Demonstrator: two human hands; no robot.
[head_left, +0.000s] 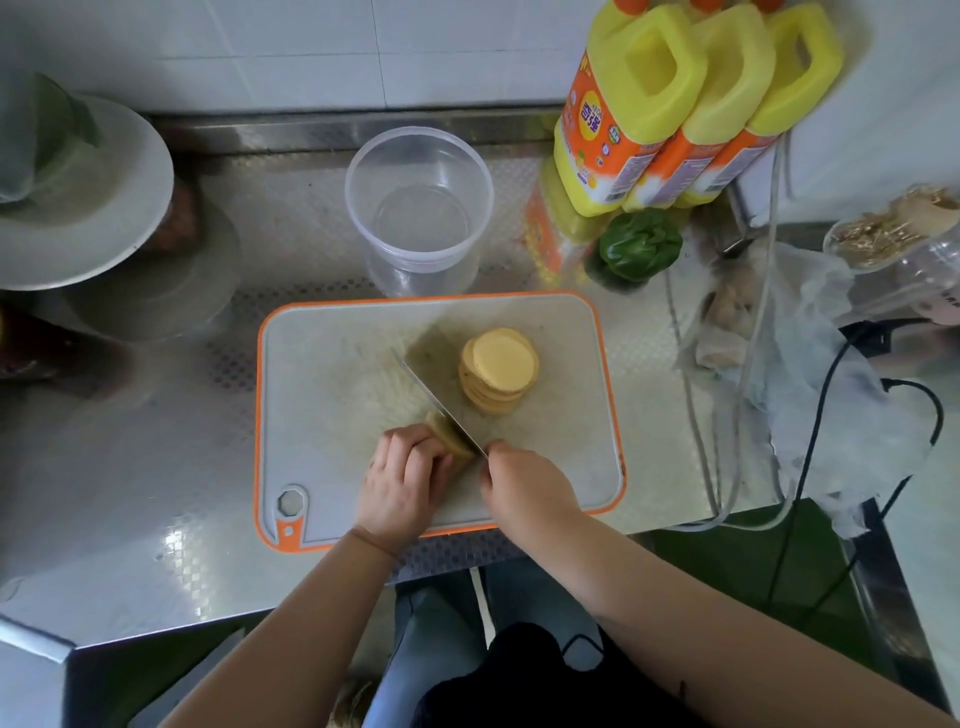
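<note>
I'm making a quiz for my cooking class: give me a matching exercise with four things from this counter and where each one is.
1 knife
2 stack of slices
3 clear tub
4 green pepper

a beside the yellow bottles
b in the right hand
c piled on the cutting board
d just behind the cutting board

Pairs: 1b, 2c, 3d, 4a

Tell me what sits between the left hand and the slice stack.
In the head view: the potato piece that the left hand holds, then the knife cutting it, then bare cutting board up to the slice stack.
</note>
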